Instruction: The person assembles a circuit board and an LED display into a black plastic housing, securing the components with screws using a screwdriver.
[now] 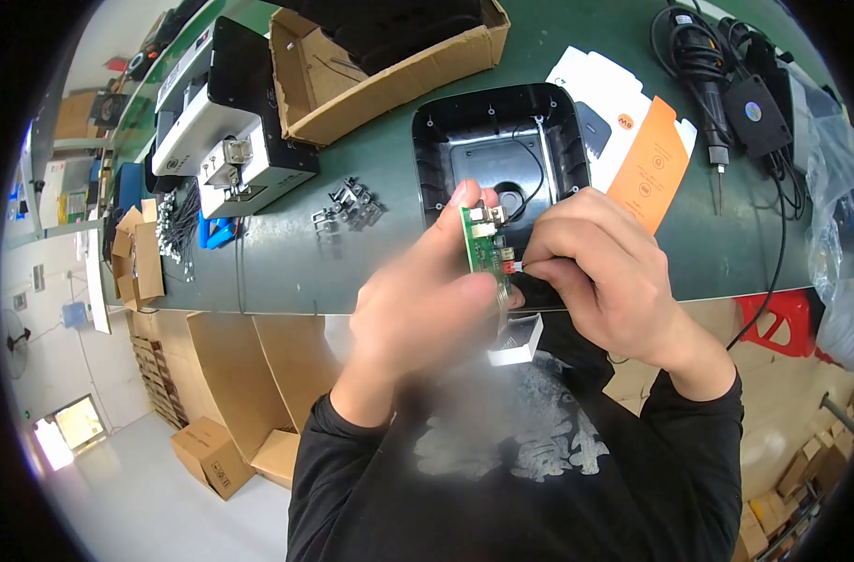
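Note:
My left hand is closed around a green circuit board, which it holds on edge above the near side of a black plastic housing. Part of that hand is blurred. White connectors line the board's right side. With thumb and forefinger my right hand pinches a small red connector that touches the board. A thin black cable curves inside the housing. Below the board, a small open white box sits at the table's front edge, partly behind my left hand.
Left of the housing lie several small metal clips. Beyond them stands a black-and-white machine. A cardboard tray is at the back. To the right are an orange-and-white carton and an electric screwdriver with coiled cord.

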A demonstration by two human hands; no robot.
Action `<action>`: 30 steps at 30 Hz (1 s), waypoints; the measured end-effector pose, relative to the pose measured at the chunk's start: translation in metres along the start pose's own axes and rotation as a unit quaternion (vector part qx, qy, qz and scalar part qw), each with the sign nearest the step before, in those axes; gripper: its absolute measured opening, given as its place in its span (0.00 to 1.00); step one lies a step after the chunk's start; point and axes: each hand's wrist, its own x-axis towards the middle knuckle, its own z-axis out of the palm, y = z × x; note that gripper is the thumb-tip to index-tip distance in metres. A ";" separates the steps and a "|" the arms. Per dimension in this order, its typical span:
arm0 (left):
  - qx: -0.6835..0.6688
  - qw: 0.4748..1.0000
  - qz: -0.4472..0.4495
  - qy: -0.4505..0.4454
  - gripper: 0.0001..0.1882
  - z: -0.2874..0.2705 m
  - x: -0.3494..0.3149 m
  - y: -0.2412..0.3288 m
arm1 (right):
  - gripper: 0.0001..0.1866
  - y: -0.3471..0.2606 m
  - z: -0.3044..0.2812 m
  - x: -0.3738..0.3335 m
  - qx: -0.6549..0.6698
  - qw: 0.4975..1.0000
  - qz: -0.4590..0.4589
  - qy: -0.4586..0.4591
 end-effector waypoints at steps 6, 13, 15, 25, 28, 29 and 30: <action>0.048 0.993 0.102 -0.017 0.38 -0.005 0.005 -0.011 | 0.11 0.000 -0.002 0.003 0.028 0.999 0.004 -0.038; 0.131 0.951 0.279 -0.019 0.42 -0.012 0.017 -0.023 | 0.11 0.000 -0.001 0.005 0.048 0.997 0.020 -0.049; 0.155 0.931 0.329 -0.019 0.43 -0.014 0.020 -0.026 | 0.11 0.000 -0.002 0.006 0.051 0.997 0.031 -0.055; 0.172 0.865 0.470 -0.037 0.45 -0.021 0.029 -0.042 | 0.10 -0.002 -0.001 0.001 0.035 0.996 0.068 -0.039; 0.195 0.866 0.460 -0.023 0.45 -0.022 0.025 -0.038 | 0.10 -0.003 -0.002 0.002 0.019 0.998 0.040 -0.045; 0.216 0.866 0.450 -0.015 0.45 -0.022 0.024 -0.037 | 0.10 -0.003 -0.001 0.002 0.019 0.998 0.040 -0.045; 0.216 0.866 0.450 -0.015 0.45 -0.024 0.024 -0.039 | 0.10 -0.004 -0.001 0.003 0.014 0.998 0.033 -0.046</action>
